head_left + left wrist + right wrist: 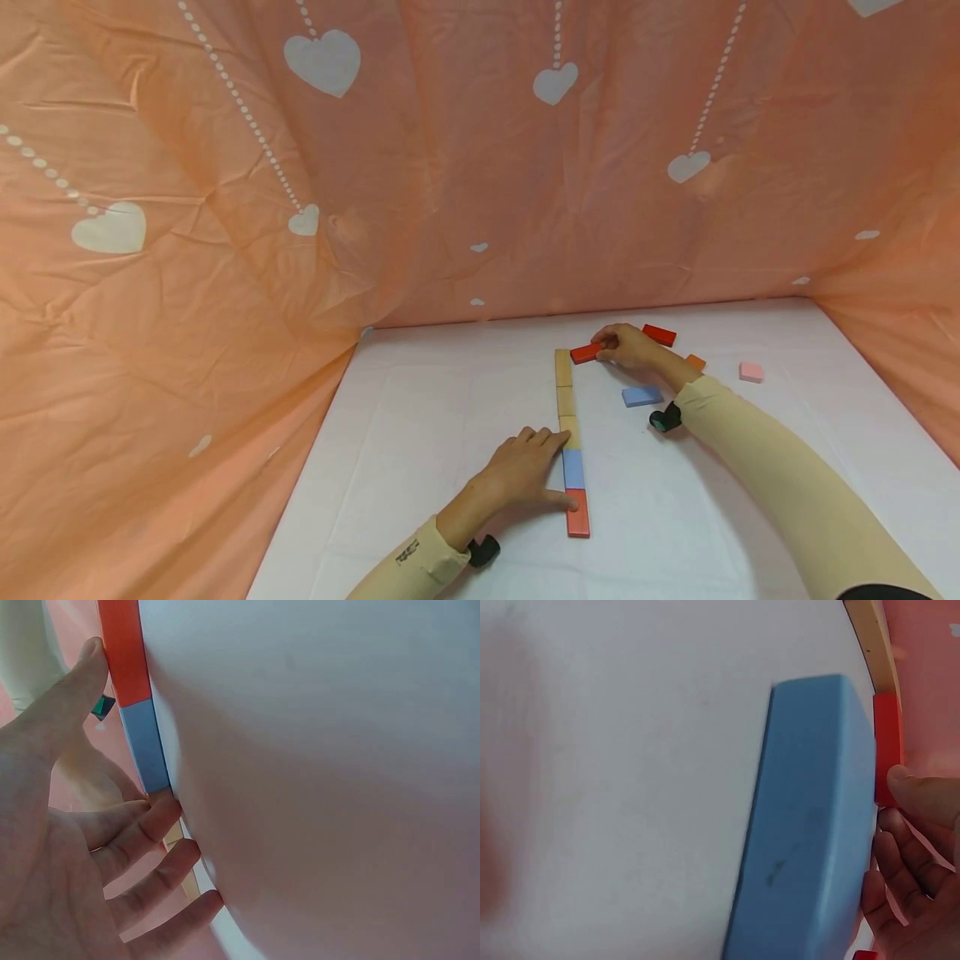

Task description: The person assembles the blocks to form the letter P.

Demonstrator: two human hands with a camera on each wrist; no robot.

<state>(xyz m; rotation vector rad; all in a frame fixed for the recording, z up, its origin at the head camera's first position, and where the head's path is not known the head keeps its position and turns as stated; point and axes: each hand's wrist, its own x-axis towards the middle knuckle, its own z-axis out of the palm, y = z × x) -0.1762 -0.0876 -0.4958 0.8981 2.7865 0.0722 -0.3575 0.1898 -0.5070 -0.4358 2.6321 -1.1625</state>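
Observation:
A straight row of flat blocks runs away across the white table: a red block nearest, then a blue block, then three plain wooden blocks. My left hand lies along the row's left side, thumb on the near red block and index fingertip at the nearest wooden one; its fingers are spread. At the far end, my right hand pinches another red block between thumb and fingers. That block lies crosswise, its left end close beside the farthest wooden block. In the right wrist view a loose blue block looms large.
Right of the row lie the loose blue block, a red block behind my right hand, an orange block partly hidden by my forearm, and a pink block. An orange curtain with white hearts encloses the table's back and sides.

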